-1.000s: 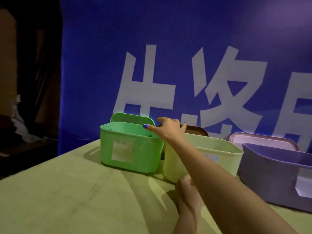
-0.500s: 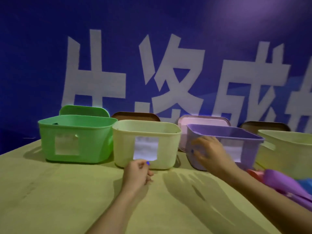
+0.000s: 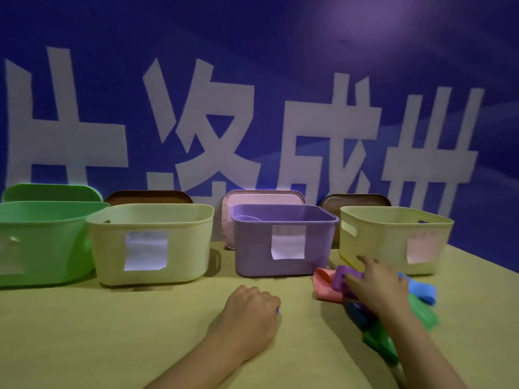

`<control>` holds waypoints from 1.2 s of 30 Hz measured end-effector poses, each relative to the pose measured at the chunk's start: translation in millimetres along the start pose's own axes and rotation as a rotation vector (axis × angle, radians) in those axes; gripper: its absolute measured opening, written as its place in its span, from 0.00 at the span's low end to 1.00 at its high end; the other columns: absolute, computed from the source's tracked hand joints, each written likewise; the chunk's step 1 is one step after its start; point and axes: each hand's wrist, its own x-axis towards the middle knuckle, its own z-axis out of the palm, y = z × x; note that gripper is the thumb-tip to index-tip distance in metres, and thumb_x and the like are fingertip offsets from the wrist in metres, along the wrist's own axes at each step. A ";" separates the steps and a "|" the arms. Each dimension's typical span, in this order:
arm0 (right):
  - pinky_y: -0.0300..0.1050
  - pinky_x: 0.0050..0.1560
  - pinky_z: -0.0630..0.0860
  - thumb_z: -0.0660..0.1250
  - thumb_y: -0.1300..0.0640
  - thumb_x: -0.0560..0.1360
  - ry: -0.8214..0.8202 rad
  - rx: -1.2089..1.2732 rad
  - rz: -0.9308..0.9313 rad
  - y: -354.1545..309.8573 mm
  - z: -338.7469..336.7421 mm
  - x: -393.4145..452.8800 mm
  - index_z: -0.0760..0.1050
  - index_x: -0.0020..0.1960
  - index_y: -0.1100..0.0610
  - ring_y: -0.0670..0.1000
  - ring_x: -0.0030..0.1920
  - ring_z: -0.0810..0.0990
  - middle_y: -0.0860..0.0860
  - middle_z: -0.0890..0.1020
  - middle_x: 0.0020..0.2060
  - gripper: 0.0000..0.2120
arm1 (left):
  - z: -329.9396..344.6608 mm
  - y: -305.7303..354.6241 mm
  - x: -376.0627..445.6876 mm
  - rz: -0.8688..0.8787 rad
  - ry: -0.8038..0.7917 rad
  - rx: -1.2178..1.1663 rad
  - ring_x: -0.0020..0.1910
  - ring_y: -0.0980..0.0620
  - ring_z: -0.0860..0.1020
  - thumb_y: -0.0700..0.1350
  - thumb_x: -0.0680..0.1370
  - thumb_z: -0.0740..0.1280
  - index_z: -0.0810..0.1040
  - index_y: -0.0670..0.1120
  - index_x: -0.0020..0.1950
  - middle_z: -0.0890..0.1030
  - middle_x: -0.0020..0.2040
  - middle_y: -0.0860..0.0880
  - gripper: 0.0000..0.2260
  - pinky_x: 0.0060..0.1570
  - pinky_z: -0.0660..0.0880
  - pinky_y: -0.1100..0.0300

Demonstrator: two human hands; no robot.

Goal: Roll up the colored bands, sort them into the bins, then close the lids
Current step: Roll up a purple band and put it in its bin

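Four open bins [image 3: 285, 240] stand far; the colored bands [image 3: 421, 307] lie near right. The right hand [image 3: 375, 284], fingers spread, presses them; the left hand [image 3: 248, 313] rests curled, empty. Tangled bands may drag together when one is lifted.

Four open bins [image 3: 151, 245] in a row; loose bands [image 3: 327, 284] before them.

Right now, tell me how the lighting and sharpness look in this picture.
Head view: dim, with a bluish-purple cast; a soft glare patch on the banner; wide-angle bending curves the green bin at the left edge; the right hand and the bands are motion-blurred; bin labels are unreadable.
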 end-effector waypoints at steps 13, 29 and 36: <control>0.34 0.33 0.66 0.68 0.60 0.74 0.189 0.892 -0.325 -35.7 -6.6 -12.6 0.71 0.40 0.54 0.46 0.34 0.73 0.47 0.76 0.33 0.07 | -11.1 9.4 -7.2 -0.380 0.133 -0.729 0.50 0.59 0.76 0.50 0.78 0.65 0.69 0.59 0.65 0.81 0.42 0.61 0.16 0.54 0.72 0.59; 0.30 0.46 0.71 0.72 0.59 0.72 -0.394 0.898 -0.714 -86.5 -1.4 -68.3 0.75 0.44 0.46 0.37 0.46 0.75 0.45 0.75 0.51 0.09 | -26.5 -17.7 -3.3 -0.898 -0.001 -2.112 0.36 0.48 0.80 0.38 0.67 0.66 0.80 0.44 0.52 0.83 0.44 0.42 0.14 0.35 0.78 0.57; 0.43 0.55 0.71 0.68 0.39 0.71 -0.215 0.394 -0.628 -67.3 1.1 -51.3 0.69 0.62 0.48 0.46 0.53 0.73 0.46 0.74 0.55 0.24 | -25.0 -41.2 -2.4 -1.016 0.253 -2.173 0.34 0.53 0.82 0.33 0.75 0.61 0.77 0.47 0.48 0.83 0.35 0.48 0.10 0.44 0.77 0.52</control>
